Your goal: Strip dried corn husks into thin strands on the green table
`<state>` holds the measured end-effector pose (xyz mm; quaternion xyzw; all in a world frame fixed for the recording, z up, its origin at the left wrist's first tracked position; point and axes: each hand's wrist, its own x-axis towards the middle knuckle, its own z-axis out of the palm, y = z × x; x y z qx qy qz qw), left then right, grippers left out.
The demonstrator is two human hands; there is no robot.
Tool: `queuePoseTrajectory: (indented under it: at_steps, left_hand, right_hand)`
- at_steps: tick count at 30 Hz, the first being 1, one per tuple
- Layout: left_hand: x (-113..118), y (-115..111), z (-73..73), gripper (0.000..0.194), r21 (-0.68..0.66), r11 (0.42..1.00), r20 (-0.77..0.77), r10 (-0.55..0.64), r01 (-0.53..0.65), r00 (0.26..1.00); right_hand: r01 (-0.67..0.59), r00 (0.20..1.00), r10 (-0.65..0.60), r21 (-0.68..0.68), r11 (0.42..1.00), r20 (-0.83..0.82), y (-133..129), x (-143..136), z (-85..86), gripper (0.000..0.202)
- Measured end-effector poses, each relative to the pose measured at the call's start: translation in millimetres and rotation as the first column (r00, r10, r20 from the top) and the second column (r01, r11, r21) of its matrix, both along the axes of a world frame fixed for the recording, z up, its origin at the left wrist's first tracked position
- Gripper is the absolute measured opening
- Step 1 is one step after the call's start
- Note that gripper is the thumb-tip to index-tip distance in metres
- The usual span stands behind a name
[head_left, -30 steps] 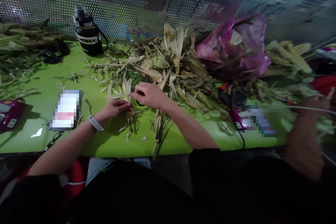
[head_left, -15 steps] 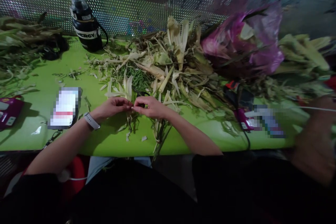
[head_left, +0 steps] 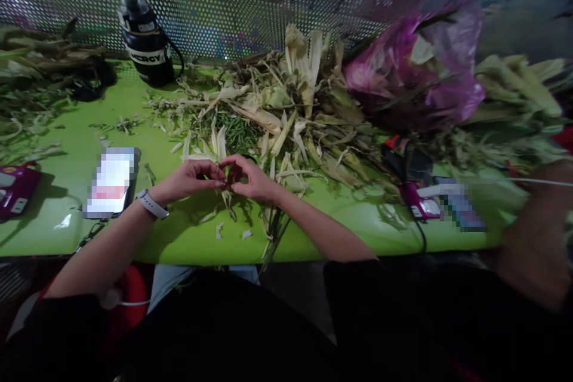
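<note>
Both hands meet over the near middle of the green desk (head_left: 80, 233). The left hand (head_left: 190, 179) and right hand (head_left: 250, 179) pinch a small husk piece (head_left: 229, 198) between closed fingers. It hangs from the fingertips, its long axis running roughly far to near, its tip pointing toward the near edge. Judging by the large heap of husks (head_left: 290, 113) beyond and the stalks (head_left: 510, 86) far right, much is stripped and plenty remains.

husk strip (head_left: 230, 203) | pale green, limp | hanging from pinched fingertips above table
</note>
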<state>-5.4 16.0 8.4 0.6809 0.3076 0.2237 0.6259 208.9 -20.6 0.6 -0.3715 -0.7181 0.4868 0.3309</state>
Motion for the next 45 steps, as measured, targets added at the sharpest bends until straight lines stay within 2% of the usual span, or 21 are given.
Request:
queuePoseTrajectory:
  at_steps: [3, 8, 12, 14, 16, 19, 20, 22, 25, 27, 29, 32, 36, 41, 45]
  left_hand:
    - [0, 1, -0.3, 0.023, -0.019, 1.0, 0.004, -0.004, 0.005, 1.0]
    - [-1, 4, -1.4, 0.02, -0.003, 1.0, 0.002, 0.0, 0.0, 1.0]
    - [-4, 2, 2.3, 0.019, 0.177, 0.983, -0.078, 0.053, -0.038, 0.996]
    - [-3, -4, 5.0, 0.017, 0.326, 0.942, -0.156, 0.136, -0.079, 0.978]
    - [-1, -12, 6.3, 0.015, 0.528, 0.844, -0.232, 0.249, -0.094, 0.94]
    - [3, -22, 4.2, 0.021, 0.807, 0.591, -0.279, 0.398, -0.012, 0.874]
    - [5, -24, 2.7, 0.023, 0.857, 0.515, -0.277, 0.408, 0.032, 0.87]
    - [6, -25, -0.8, 0.025, 0.913, 0.399, -0.25, 0.375, 0.088, 0.893]
    - [6, -21, -5.7, 0.022, 0.953, 0.296, -0.154, 0.304, 0.061, 0.94]
    - [5, -18, -8.5, 0.021, 0.956, 0.291, -0.119, 0.282, 0.033, 0.952]
    - [4, -15, -10.8, 0.02, 0.944, 0.329, -0.113, 0.284, 0.014, 0.952]
    - [3, -14, -13.0, 0.018, 0.923, 0.382, -0.085, 0.308, -0.042, 0.948]
    - [5, -13, -13.4, 0.016, 0.914, 0.396, -0.06, 0.357, -0.093, 0.932]
    - [6, -12, -13.5, 0.012, 0.904, 0.398, 0.001, 0.367, -0.158, 0.93]
    - [8, -12, -14.4, 0.01, 0.917, 0.351, 0.043, 0.387, -0.19, 0.921]
  right_hand:
    - [-0.02, 0.998, 0.012, 0.124, 0.992, 0.066, 3, 1, -3.9, 0.043]
    - [-0.018, 0.998, 0.011, 0.106, 0.994, 0.07, 5, 2, -3.3, 0.037]
    - [-0.012, 0.999, 0.01, 0.035, 0.999, 0.047, 4, 1, -4.0, 0.037]
    - [-0.005, 0.999, 0.004, 0.016, 1.0, 0.048, 4, 1, -4.8, 0.037]
    - [0.008, 0.999, -0.008, -0.003, 1.0, 0.053, 5, 0, -5.9, 0.039]
    - [0.043, 0.999, -0.042, -0.074, 0.996, 0.019, 7, -1, -9.3, 0.04]
    - [0.061, 0.998, -0.061, -0.103, 0.993, -0.004, 8, -2, -11.0, 0.039]
    - [0.084, 0.995, -0.09, -0.13, 0.988, -0.042, 11, -2, -14.3, 0.036]
    - [0.039, 0.998, -0.043, -0.099, 0.994, -0.037, 15, 0, -16.5, 0.03]
    - [-0.004, 0.999, -0.002, -0.103, 0.995, -0.052, 16, 1, -15.6, 0.024]
    - [-0.021, 0.994, 0.005, -0.155, 0.988, -0.105, 16, 3, -14.1, 0.017]
    - [-0.014, 0.978, -0.036, -0.239, 0.971, -0.204, 17, 4, -13.2, 0.015]
    - [0.017, 0.959, -0.095, -0.28, 0.96, -0.265, 19, 7, -12.6, 0.016]
    - [-0.011, 0.958, -0.072, -0.288, 0.957, -0.276, 19, 10, -10.0, 0.02]
    - [-0.021, 0.953, -0.064, -0.272, 0.962, -0.297, 20, 9, -11.1, 0.025]
